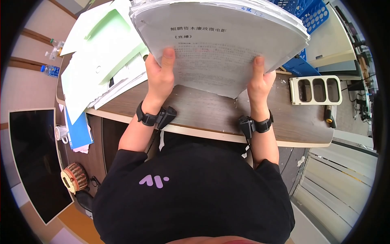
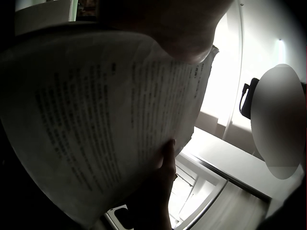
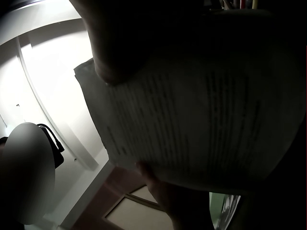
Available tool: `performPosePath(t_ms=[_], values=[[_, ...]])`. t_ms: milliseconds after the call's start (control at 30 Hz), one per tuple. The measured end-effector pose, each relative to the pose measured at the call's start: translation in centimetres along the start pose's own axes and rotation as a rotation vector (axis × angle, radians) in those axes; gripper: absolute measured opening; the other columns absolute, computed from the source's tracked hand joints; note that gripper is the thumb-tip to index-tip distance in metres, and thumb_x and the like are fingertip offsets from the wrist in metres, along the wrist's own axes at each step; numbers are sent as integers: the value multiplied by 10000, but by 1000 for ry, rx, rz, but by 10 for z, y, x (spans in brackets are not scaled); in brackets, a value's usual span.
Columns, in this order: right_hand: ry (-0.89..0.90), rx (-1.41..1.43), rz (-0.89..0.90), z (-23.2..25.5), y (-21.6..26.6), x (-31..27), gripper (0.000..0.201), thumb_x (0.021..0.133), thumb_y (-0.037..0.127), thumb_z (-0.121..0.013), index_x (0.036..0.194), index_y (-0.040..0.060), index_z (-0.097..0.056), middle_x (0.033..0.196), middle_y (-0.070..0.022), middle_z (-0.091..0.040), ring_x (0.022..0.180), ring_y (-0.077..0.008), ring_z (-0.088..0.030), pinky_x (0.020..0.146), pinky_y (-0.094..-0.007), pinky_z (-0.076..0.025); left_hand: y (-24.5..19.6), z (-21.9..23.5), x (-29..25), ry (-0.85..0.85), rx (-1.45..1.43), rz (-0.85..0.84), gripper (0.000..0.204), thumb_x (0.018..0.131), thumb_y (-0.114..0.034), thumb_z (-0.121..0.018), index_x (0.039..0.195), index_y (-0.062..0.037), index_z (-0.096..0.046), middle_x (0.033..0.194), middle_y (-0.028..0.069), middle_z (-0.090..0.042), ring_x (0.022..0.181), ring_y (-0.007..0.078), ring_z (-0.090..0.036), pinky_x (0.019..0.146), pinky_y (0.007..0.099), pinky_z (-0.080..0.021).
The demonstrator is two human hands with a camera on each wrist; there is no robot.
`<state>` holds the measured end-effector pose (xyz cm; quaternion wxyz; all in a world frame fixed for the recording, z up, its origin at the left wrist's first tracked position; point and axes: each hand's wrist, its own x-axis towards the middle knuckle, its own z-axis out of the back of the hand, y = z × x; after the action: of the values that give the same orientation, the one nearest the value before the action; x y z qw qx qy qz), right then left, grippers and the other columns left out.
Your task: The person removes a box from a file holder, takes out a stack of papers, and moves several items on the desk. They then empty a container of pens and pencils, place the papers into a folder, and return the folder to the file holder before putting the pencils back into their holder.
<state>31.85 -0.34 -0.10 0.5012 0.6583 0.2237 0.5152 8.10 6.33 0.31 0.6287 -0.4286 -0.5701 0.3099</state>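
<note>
A thick stack of printed paper sheets is held up over the desk, its top page facing me with a title and lines of text. My left hand grips its left side, thumb on the printed face and the other fingers hidden behind. On the other side my right hand grips it the same way. The lower edge of the stack bows between the two hands. In the left wrist view the page fills much of the picture, while the right wrist view shows the page in shadow.
Left on the desk lie loose white papers and a pale green folder. Blue perforated baskets stand at the back right. Nearer are a three-compartment tray and a dark cylindrical object. A water bottle is beyond the left edge.
</note>
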Motion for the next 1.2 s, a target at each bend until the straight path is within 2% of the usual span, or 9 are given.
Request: performPosePath(t_ms=[100, 200, 600, 833, 867, 933, 1033, 1100, 1200], values=[[-1, 20, 37, -2, 4, 1, 510, 1029, 395, -566, 1266, -56, -567, 1201, -80, -608, 1103, -158, -533, 971, -306, -401, 0, 0, -1, 22, -25, -17, 626, 1037, -505, -485, 1322, 51, -508, 1276, 115, -583, 1173, 193, -522, 1025, 341, -383], [-88, 56, 69, -8, 6, 2, 370, 1011, 352, -619, 1091, -9, -634, 991, -25, -648, 927, -115, -558, 826, -276, -441, 1, -1, -1, 4, -20, -27, 624, 1038, -504, -485, 1323, 51, -507, 1279, 114, -583, 1170, 190, -521, 1023, 339, -385], [-51, 29, 103, 3, 24, 11, 413, 955, 367, -683, 1107, -11, -617, 993, -49, -646, 911, -142, -574, 829, -306, -455, -2, -2, -3, -10, -38, -24, 607, 1038, -495, -493, 1307, 49, -522, 1260, 107, -592, 1151, 182, -526, 1010, 331, -392], [-36, 45, 188, 9, 48, 33, 396, 939, 302, -701, 1162, -7, -592, 1030, -53, -647, 947, -137, -580, 858, -275, -451, -1, 0, -6, 8, -35, -32, 604, 1038, -501, -490, 1301, 41, -534, 1258, 105, -598, 1149, 181, -531, 1006, 334, -397], [-40, 13, 246, 12, 43, 44, 409, 929, 282, -716, 1182, -12, -585, 1049, -61, -645, 962, -140, -587, 868, -281, -458, -2, 1, -6, 11, -33, -33, 604, 1037, -502, -490, 1300, 40, -536, 1259, 106, -599, 1149, 181, -531, 1006, 334, -397], [3, -3, 207, 15, 68, 50, 529, 938, 314, -671, 1299, -55, -553, 1246, -118, -596, 1159, -191, -529, 1000, -324, -392, -3, 1, -6, 16, -33, -29, 606, 1038, -503, -488, 1299, 41, -538, 1260, 107, -598, 1151, 183, -531, 1007, 335, -397], [19, -95, 264, 23, 86, 65, 558, 934, 307, -682, 1328, -56, -527, 1270, -129, -585, 1173, -201, -527, 1017, -326, -393, -4, -1, -5, -6, -46, -32, 581, 1037, -494, -497, 1267, 35, -559, 1222, 101, -619, 1119, 176, -545, 983, 328, -411], [10, -24, 407, 4, 99, 68, 434, 941, 158, -638, 1319, -18, -516, 1143, -151, -648, 1048, -199, -614, 920, -307, -467, -5, -5, -4, -59, -65, -55, 529, 1032, -475, -521, 1202, 20, -602, 1143, 86, -660, 1050, 159, -575, 930, 313, -439], [62, -252, 449, -7, 135, 66, 362, 947, 106, -599, 1281, -28, -563, 1073, -162, -687, 997, -208, -647, 894, -300, -476, -4, -4, -4, -50, -53, -72, 524, 1032, -471, -525, 1201, 19, -603, 1139, 81, -660, 1046, 157, -574, 929, 312, -440]])
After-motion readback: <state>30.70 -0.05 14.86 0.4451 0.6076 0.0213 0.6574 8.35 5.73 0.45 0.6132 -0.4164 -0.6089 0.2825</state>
